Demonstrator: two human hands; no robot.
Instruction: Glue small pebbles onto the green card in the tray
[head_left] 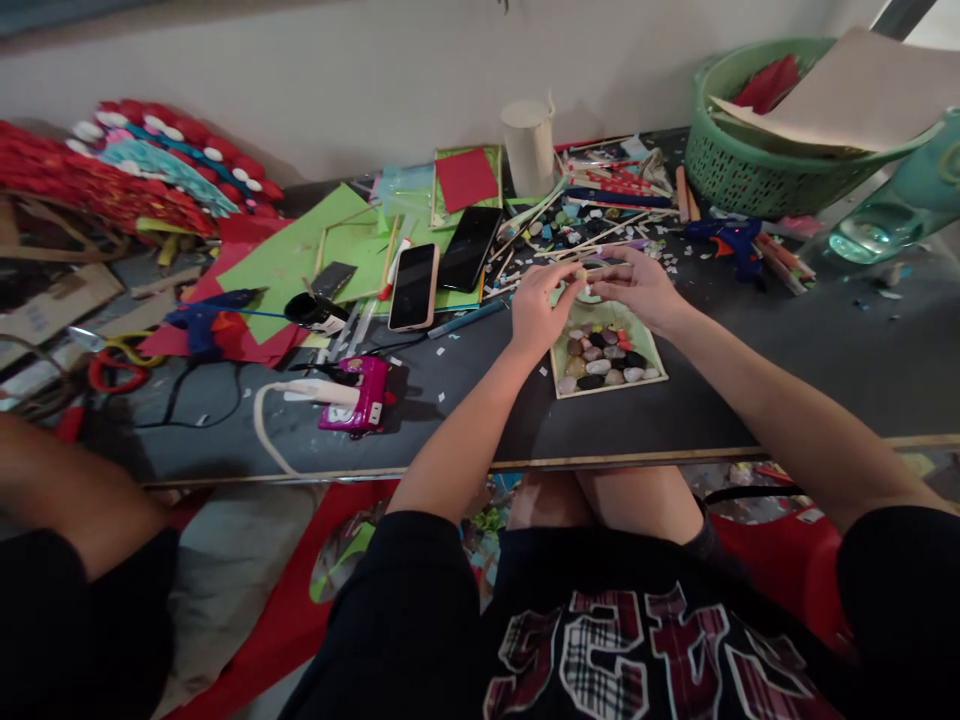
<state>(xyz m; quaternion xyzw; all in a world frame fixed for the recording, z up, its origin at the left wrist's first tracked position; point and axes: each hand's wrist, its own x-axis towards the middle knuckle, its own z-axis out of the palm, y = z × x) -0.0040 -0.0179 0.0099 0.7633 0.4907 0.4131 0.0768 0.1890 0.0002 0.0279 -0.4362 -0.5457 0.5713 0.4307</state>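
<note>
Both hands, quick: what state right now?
Left hand: closed, pinching a small pale piece.
Right hand: at the same piece; whether it grips cannot be told.

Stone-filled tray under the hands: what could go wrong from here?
The small pale piece at the fingertips of the left hand could slip and drop among the stones.
The right hand might brush the blue glue gun lying to its right; whether it is hot can't be seen.
Loose white scraps nearby could stray into the tray.

Wall (375, 90), pale and plain, is rising behind; bench (832, 370), dark-topped, is running alongside; red chair (279, 612) is standing below; scrap-strewn floor (489, 500) is showing beneath.
</note>
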